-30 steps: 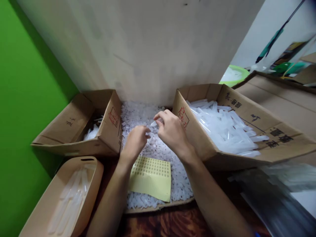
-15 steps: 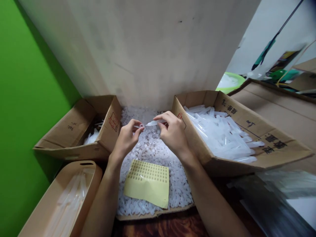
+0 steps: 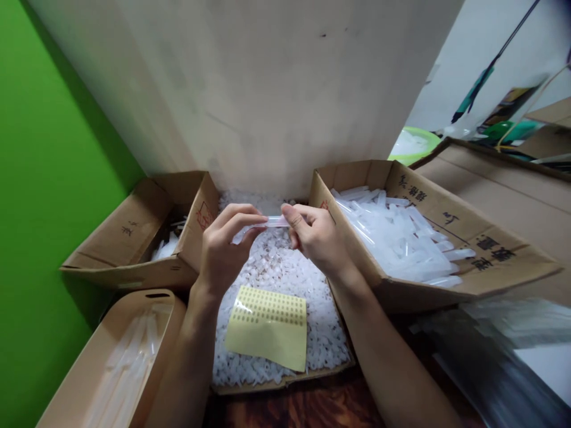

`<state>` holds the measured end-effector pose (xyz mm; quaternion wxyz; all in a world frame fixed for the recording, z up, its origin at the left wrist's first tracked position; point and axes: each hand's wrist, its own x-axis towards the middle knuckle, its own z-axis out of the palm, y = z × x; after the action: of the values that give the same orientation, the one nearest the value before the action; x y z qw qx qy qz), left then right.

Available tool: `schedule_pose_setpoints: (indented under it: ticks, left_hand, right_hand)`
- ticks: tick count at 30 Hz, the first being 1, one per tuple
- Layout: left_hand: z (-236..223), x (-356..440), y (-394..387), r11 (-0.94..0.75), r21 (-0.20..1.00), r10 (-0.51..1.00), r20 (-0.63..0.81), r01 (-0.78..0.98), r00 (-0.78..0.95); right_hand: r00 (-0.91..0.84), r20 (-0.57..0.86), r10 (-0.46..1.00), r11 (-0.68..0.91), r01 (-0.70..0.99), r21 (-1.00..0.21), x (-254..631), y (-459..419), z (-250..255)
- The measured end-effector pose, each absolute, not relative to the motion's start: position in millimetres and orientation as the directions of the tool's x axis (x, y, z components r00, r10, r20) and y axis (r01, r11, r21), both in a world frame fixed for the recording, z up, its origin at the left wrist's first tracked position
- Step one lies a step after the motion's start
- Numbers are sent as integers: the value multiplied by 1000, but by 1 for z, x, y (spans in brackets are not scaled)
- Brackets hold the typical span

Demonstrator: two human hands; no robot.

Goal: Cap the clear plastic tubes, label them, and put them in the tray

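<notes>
My left hand (image 3: 223,249) and my right hand (image 3: 314,238) meet above a flat cardboard tray (image 3: 285,380) heaped with small white plastic pieces (image 3: 285,279). Both hands pinch one clear plastic tube (image 3: 273,222) held level between them, the left at its left end, the right at its right end. A yellow sticker sheet (image 3: 267,327) with rows of small dots lies on the white pieces below my hands.
A cardboard box (image 3: 446,249) full of clear tubes stands at right. Another open box (image 3: 147,238) sits at left, with a tan tub (image 3: 111,356) holding tubes in front of it. A pale board rises behind; a green wall is at left.
My left hand rose from the pile with a small piece and came up to the tube in my right hand. Both hands now hold the tube together, slightly higher.
</notes>
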<state>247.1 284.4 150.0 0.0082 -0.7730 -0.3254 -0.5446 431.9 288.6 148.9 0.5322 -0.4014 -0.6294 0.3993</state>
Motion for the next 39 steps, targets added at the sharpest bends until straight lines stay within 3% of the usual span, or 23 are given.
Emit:
schedule_pose_setpoints:
  ticks: [2,4,6,10,12,15,17,22,27,30,33,37,39]
  left_hand:
    - [152,245,281,-766,436,562,812,473,161]
    - [153,243,278,-661,604,718,681,446,143]
    - [154,242,275,-564,683,813,556,464,171]
    - [158,243,273,-647,583,738,642,491,211]
    - [160,242,273,-648,603,738,648,465,187]
    - [160,240,272,-524,714,849,481,465,219]
    - [161,241,270,-478,727,878,416,493,237]
    - [162,248,268,-595,621,785,584,509,206]
    - [154,249,273,-381,859,924,343,342,169]
    - [153,249,274,-313,919,948,286,239,142]
    - [154,251,273,-427,828,904,391,364,172]
    - [149,254,273,-649,456,693,685,609,226]
    - [144,253,277,-696,281,583,758,661,292]
  right_hand:
    - [-132,362,923,366,7,-931,432,286,151]
    - [-150,386,910,388,-12,-921,432,285,152]
    - [-154,401,903,408,16,-913,432,284,152]
    - [-111,406,907,410,21,-912,432,284,151]
    - [-92,410,907,411,-7,-912,432,283,152]
    - [-99,440,892,443,12,-896,431,282,154]
    - [-120,450,885,457,42,-888,431,281,154]
    - [-81,445,892,448,34,-893,431,284,151]
    - [-107,511,853,513,-8,-858,430,283,151]
    - [-131,534,835,538,0,-843,429,282,150]
    - [-94,490,867,497,77,-864,430,282,152]
    - [-61,393,917,397,95,-913,433,280,157]
    - [-66,341,938,346,81,-935,434,279,159]
